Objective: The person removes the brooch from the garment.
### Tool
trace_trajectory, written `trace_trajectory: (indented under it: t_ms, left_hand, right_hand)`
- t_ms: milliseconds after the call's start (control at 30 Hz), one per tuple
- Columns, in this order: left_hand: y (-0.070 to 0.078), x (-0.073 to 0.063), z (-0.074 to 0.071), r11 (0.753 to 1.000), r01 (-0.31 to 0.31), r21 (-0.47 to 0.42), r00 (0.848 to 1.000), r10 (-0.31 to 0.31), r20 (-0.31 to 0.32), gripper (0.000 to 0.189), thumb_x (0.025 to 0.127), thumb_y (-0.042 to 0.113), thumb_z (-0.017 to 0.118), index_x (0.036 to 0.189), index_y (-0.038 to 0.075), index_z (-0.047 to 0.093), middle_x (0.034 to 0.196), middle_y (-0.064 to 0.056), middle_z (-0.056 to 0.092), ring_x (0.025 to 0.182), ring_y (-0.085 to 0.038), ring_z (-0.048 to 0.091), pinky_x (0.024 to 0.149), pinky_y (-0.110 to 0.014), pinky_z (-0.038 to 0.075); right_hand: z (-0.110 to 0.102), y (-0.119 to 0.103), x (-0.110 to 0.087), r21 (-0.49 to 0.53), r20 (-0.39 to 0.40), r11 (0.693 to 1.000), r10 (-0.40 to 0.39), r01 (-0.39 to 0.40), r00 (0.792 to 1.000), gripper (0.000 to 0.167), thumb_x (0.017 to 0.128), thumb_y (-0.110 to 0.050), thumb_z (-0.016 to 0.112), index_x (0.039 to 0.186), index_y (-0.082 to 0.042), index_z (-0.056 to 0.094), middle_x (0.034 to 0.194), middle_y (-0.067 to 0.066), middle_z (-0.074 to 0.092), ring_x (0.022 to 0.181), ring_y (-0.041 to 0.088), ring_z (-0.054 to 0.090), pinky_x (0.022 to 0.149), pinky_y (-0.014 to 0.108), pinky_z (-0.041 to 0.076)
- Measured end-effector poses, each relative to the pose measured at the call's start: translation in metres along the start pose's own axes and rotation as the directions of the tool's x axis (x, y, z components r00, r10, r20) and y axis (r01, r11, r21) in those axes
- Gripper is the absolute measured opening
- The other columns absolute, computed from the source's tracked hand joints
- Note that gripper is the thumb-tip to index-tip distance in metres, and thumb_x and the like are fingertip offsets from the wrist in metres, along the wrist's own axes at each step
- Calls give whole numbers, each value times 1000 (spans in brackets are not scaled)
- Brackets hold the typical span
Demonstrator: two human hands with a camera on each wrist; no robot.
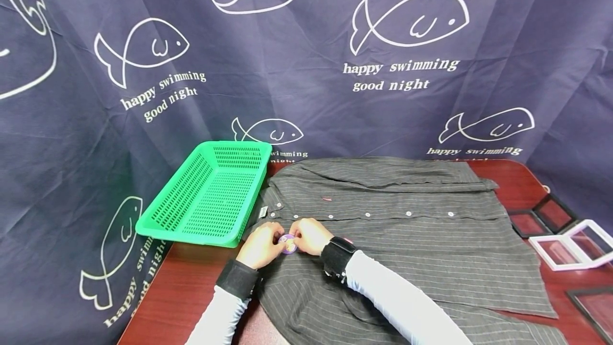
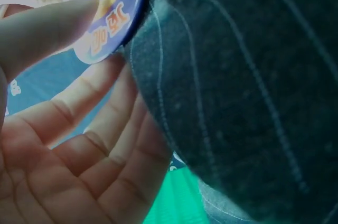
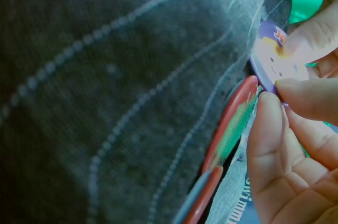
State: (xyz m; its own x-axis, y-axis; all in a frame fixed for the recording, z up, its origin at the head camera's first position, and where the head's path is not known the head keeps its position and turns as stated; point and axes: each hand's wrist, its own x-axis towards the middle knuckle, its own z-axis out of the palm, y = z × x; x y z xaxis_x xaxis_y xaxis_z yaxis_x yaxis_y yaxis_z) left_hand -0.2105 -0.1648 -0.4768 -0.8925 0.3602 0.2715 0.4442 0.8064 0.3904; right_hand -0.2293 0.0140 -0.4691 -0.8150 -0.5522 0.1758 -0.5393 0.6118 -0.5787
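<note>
A dark pinstriped button-up shirt (image 1: 412, 254) lies spread over the table. My left hand (image 1: 262, 244) and right hand (image 1: 312, 236) meet near its collar end, both at a round purple badge (image 1: 288, 244) with a yellow cartoon figure. In the left wrist view, the left thumb presses on the face of the badge (image 2: 108, 28), fingers behind it and the cloth. The right thumb and fingers pinch its other edge in the right wrist view. Close by on the cloth, a red-rimmed badge (image 3: 232, 123) shows edge-on, another rim below it.
A green plastic basket (image 1: 203, 237) stands at the left, beside the collar. At the right edge of the table are a black hinged frame (image 1: 555, 216), a white hinged frame (image 1: 557, 268) and another dark frame (image 1: 594, 302). A fish-patterned curtain (image 1: 306, 79) hangs behind.
</note>
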Motion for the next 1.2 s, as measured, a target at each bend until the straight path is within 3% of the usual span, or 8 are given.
trace_trajectory:
  t_ms: [233,500,867,1200]
  left_hand:
    - [-2,-1,2,1000,-6,13,1000,6,2,23,74,18,81,90,6,70,87,-6,68,81,-20,63,73,-38,51]
    - [-4,-2,1,1000,-17,19,1000,16,10,15,73,16,81,75,13,66,74,0,63,66,-14,57,59,-28,43]
    - [-4,-4,-2,999,-15,42,998,13,56,21,75,15,80,65,16,60,66,5,57,59,-9,48,54,-24,36]
    - [-4,-7,0,999,-12,37,999,10,51,19,72,16,81,66,17,63,70,6,61,62,-9,54,55,-25,40]
  right_hand:
    - [-1,0,0,-9,-18,1000,-19,18,1000,6,75,1,66,78,-5,67,68,2,68,61,8,54,57,21,43]
    - [-1,7,-1,3,-89,990,-138,139,986,6,74,-3,65,74,-9,64,64,-3,65,59,6,52,55,21,41]
    - [-2,-5,-3,-104,-68,991,-96,88,993,11,76,-11,76,74,-12,65,66,-3,61,63,8,52,58,21,40]
    - [0,-10,-10,-189,-86,970,-170,152,982,14,78,-14,77,75,-13,63,70,-3,57,65,9,53,60,23,43]
